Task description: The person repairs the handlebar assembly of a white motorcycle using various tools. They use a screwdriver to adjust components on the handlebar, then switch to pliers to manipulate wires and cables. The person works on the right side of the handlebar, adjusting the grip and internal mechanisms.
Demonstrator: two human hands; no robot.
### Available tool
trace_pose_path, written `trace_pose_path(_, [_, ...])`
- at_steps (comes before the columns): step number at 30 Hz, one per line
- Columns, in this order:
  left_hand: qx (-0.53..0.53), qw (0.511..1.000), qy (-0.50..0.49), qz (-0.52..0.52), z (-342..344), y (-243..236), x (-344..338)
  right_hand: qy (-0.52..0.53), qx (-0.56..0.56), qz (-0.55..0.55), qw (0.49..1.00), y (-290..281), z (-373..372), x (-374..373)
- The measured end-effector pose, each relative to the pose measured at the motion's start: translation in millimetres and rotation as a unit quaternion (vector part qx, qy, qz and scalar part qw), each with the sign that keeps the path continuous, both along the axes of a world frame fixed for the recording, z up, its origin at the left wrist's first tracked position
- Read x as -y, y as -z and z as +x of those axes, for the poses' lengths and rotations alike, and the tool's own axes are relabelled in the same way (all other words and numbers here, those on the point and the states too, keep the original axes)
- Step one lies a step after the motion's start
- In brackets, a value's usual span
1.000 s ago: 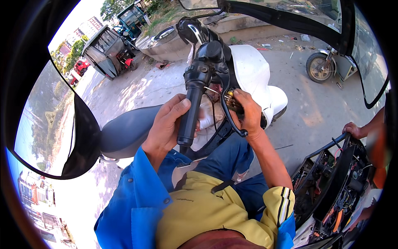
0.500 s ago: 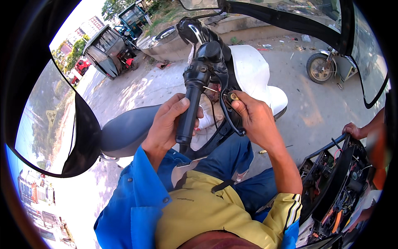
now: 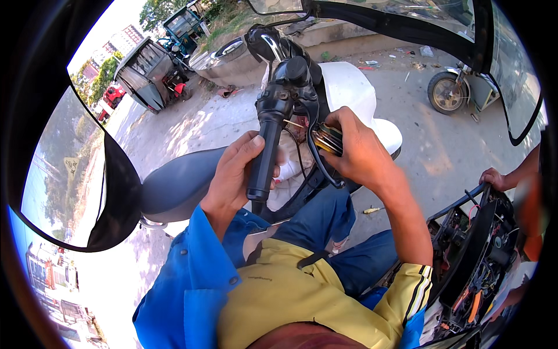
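Note:
My left hand [image 3: 235,168] is closed round the black rubber handlebar grip [image 3: 265,163], thumb on top. Just right of the lever, my right hand [image 3: 363,148] clasps a compact tool with a yellow casing and several dark metal bars side by side, like a folding hex key set [image 3: 326,139]. The curved black brake lever [image 3: 314,134] runs between the two hands. A thin pale rod [image 3: 295,124] sticks out near the lever's mount, below the black switch housing [image 3: 276,102]. My right fingertips are partly hidden behind the tool.
A dark seat [image 3: 180,177] and white body panel [image 3: 349,87] lie around the handlebar. A screwdriver [image 3: 372,210] is on the ground. At right, another person's hand [image 3: 493,179] holds a black shell full of wires [image 3: 474,262]. A mirror [image 3: 61,168] stands left; parked three-wheelers [image 3: 148,72] are beyond.
My right hand has drawn slightly right and turned, so the tool's metal bars now show where mainly a small brass-coloured end showed before. My left hand stays on the handlebar grip.

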State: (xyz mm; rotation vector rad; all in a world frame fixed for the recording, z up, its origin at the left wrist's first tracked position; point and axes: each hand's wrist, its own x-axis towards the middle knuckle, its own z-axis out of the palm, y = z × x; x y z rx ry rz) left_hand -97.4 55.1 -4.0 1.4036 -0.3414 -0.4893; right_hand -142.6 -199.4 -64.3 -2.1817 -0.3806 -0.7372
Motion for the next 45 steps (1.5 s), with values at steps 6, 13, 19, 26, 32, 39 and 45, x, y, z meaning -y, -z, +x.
trace_pose_path(6, [-0.007,1.000,0.002,-0.015,0.6,2.1,-0.4,0.128,0.166,-0.127,0.970,15.9,0.3,-10.9])
trace_pose_path(13, [-0.006,1.000,-0.004,-0.010,-0.7,-0.1,-0.7,-0.118,-0.040,0.023,0.992,-9.6,15.4,24.1])
trace_pose_path(19, [-0.011,1.000,0.003,-0.017,0.0,4.2,0.5,0.019,0.077,-0.094,0.992,5.7,2.7,12.0])
trace_pose_path(26, [-0.002,1.000,0.004,-0.017,-0.3,2.8,0.1,0.119,0.204,-0.109,0.966,29.6,17.9,-8.7])
trace_pose_path(32, [0.001,1.000,0.000,-0.017,1.5,3.8,0.4,-0.215,-0.195,0.315,0.904,29.2,29.3,8.9])
trace_pose_path(39, [0.002,1.000,0.002,-0.016,-0.3,5.2,2.2,-0.002,0.032,0.143,0.989,43.1,28.2,-11.6])
trace_pose_path(45, [0.006,1.000,-0.003,-0.014,-1.3,4.0,-0.2,-0.215,-0.276,0.347,0.870,12.7,31.8,1.9])
